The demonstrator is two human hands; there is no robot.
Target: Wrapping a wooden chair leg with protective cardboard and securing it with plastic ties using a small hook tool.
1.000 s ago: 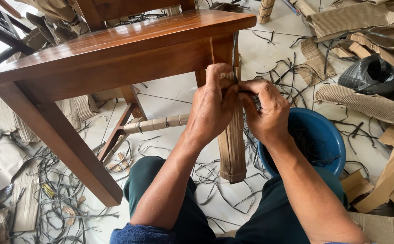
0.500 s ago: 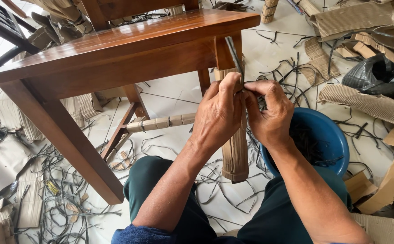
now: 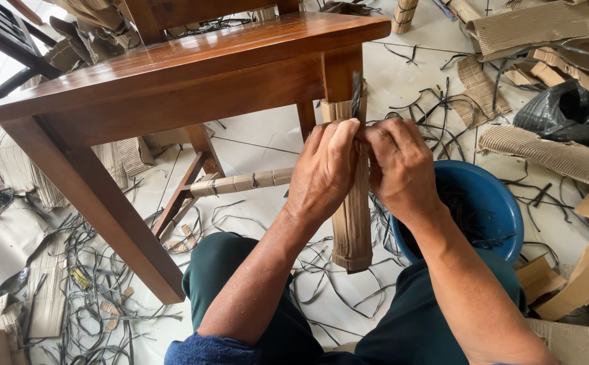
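A brown wooden table point(image 3: 193, 74) stands in front of me. Its near right leg is wrapped in corrugated cardboard point(image 3: 352, 223). My left hand point(image 3: 325, 169) and my right hand point(image 3: 399, 165) meet at the upper part of that wrapped leg, fingers closed around it. A dark plastic strap point(image 3: 356, 94) sticks up from between my fingertips against the leg. Which hand pinches the strap is hard to tell. My knees in dark green trousers sit below the hands.
A blue plastic basin point(image 3: 494, 206) holding dark straps sits just right of the leg. Cut black straps litter the pale floor. Cardboard pieces point(image 3: 544, 152) and a black bag point(image 3: 565, 111) lie at the right. A cardboard-wrapped rail point(image 3: 240, 182) runs under the table.
Both hands stay on the wrapped leg and have shifted slightly down it. The dark strap now stands up above the fingers. The view has tilted a little.
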